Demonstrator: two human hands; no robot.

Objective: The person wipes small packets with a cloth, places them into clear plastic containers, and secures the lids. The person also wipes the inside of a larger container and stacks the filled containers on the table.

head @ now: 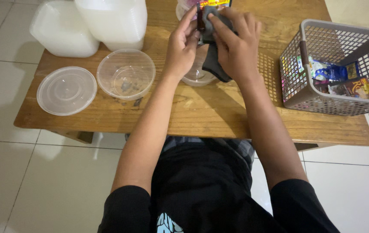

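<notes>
Both hands meet over the far middle of the wooden tabletop [201, 112]. The left hand [181, 47] has its fingers curled and its fingertips pinched on the left edge of a dark packet [201, 19], so its grip is closed on that packet. The right hand [236, 43] presses a dark grey cloth [214, 64] against the packet's front, thumb and fingers folded around the cloth; the cloth's loose end hangs down below the hands. The packet is held upright in the air, above a small clear bowl [197, 77] that stands on the tabletop directly under the hands, partly hidden by them. To the left of it sits a second, larger clear bowl [126, 74], open, and further left a round clear lid [66, 90] lies flat near the tabletop's corner. Behind these, at the far left edge, stand stacks of translucent containers [107, 21]. On the right side of the tabletop rests a grey lattice basket [296, 69] holding several colourful sachets [344, 84]. The floor around is pale tile [29, 181].
</notes>
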